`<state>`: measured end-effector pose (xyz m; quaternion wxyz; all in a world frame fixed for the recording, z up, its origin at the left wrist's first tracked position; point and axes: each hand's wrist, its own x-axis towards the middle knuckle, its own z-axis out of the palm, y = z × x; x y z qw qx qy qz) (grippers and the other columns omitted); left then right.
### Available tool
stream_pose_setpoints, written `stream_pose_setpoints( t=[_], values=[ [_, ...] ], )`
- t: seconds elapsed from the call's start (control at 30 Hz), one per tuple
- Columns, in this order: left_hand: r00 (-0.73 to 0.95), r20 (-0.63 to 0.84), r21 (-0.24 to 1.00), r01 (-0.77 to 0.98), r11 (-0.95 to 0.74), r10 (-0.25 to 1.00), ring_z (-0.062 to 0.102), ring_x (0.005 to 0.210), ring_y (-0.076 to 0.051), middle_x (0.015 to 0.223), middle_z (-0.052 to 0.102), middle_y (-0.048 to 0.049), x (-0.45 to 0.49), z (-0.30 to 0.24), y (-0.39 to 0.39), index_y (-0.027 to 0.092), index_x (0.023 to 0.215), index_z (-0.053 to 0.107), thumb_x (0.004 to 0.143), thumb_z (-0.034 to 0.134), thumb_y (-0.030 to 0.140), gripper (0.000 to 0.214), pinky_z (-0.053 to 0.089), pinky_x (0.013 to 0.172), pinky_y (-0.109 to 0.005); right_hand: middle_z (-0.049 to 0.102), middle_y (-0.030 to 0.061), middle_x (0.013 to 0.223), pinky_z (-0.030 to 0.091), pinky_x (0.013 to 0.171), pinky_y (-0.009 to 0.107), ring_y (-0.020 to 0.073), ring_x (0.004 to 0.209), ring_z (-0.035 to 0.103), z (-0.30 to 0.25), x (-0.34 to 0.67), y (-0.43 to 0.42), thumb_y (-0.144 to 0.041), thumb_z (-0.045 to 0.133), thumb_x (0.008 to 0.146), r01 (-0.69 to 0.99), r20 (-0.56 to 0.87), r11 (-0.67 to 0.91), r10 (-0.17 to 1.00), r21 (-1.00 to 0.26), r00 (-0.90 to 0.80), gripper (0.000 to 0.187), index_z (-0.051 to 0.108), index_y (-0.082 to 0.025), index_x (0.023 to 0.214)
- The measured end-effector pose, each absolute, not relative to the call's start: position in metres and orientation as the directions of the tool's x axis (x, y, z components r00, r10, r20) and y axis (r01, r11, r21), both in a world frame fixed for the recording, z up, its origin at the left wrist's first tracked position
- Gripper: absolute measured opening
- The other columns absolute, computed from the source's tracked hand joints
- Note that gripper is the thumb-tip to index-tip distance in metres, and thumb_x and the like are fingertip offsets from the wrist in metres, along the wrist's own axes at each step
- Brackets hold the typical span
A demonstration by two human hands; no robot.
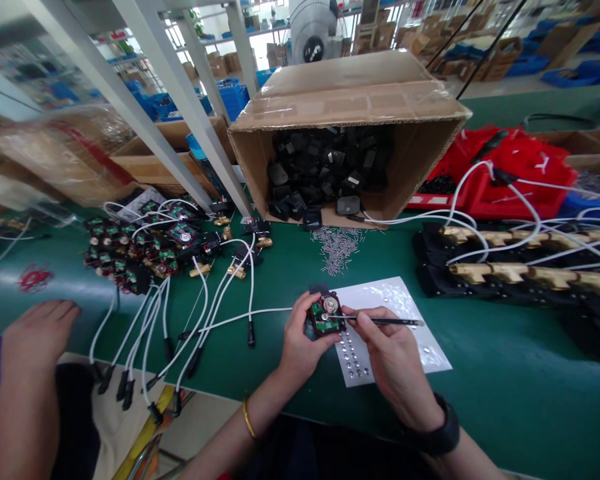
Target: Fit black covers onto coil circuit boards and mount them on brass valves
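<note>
My left hand (297, 340) is closed around a small black module (325, 313) with a green circuit board and a round metal part on top. My right hand (387, 353) pinches thin black tweezers (390, 321), whose tip touches the module's board. Both hands hover over a white sheet (420, 340) dotted with several small round pieces. A white cable (250, 313) runs left from the module across the green table (505, 373).
A tipped cardboard box (355, 100) of black modules lies behind, with small metal pins (337, 247) spilled before it. Assembled modules with white cables (145, 247) pile at left. Brass fittings (520, 273) and a red bin (520, 167) sit right. Another person's hand (37, 333) rests at the left.
</note>
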<state>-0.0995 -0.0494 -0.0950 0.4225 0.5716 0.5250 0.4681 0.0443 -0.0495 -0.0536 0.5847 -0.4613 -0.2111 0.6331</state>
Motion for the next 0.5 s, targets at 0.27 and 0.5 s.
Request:
stream_pose_setpoints(
  t=[0.27,0.5],
  values=[
    [-0.006,0.104,0.969,0.227,-0.1,0.995,0.04,0.125,-0.027,0.131,0.045,-0.0077,-0.0985,-0.0947,-0.049,0.025,0.121,0.046,0.063,0.077,0.029,0.066,0.03,0.108,-0.045,0.07,0.0074,0.088,0.049,0.079,0.04,0.0229,0.08,0.064,-0.0525,0.0413,-0.0513,-0.031,0.073,0.07,-0.472,-0.293,-0.194,0.945,-0.86,0.146,0.016,0.063,-0.019,0.075],
    [-0.011,0.113,0.969,0.223,-0.108,0.994,0.04,0.125,-0.027,0.131,0.044,-0.0076,-0.098,-0.0938,-0.0495,0.025,0.12,0.045,0.064,0.076,0.029,0.065,0.03,0.107,-0.045,0.07,0.007,0.09,0.049,0.078,0.039,0.0231,0.082,0.064,-0.0535,0.0403,-0.0527,-0.03,0.072,0.071,-0.43,-0.267,-0.182,0.953,-0.884,0.146,0.016,0.063,-0.02,0.077]
  ],
)
